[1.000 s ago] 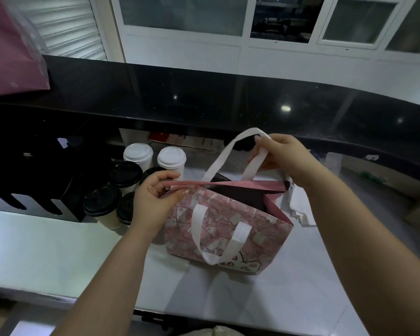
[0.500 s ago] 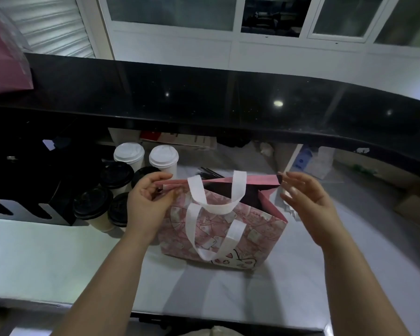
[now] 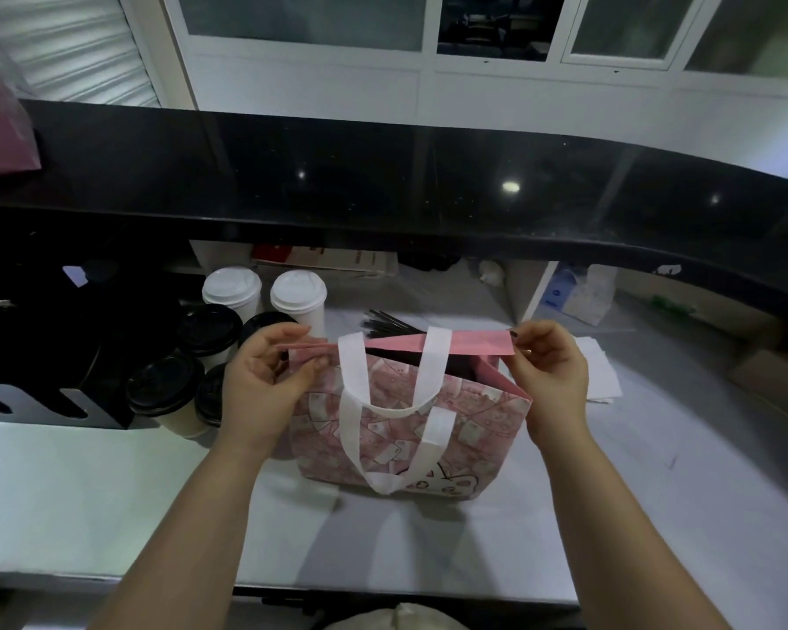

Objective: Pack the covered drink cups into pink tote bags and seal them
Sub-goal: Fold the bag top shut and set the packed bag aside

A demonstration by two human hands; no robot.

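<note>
hands pinch the pink tote bag (image 3: pixel 410 429) at its top rim, our left hand (image 3: pixel 265 379) at one end and right hand (image 3: pixel 549 375) at the other; it stands on the counter (image 3: pixel 87 493) beside lidded cups (image 3: pixel 164 393).

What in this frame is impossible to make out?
Head view:
Tote bag contents: hidden by its front wall and dark opening.
Black-lidded cup: partly behind the left hand.
Pink item, top left: cut off by the frame edge, blurred.
Box labels under the counter: too small.
</note>
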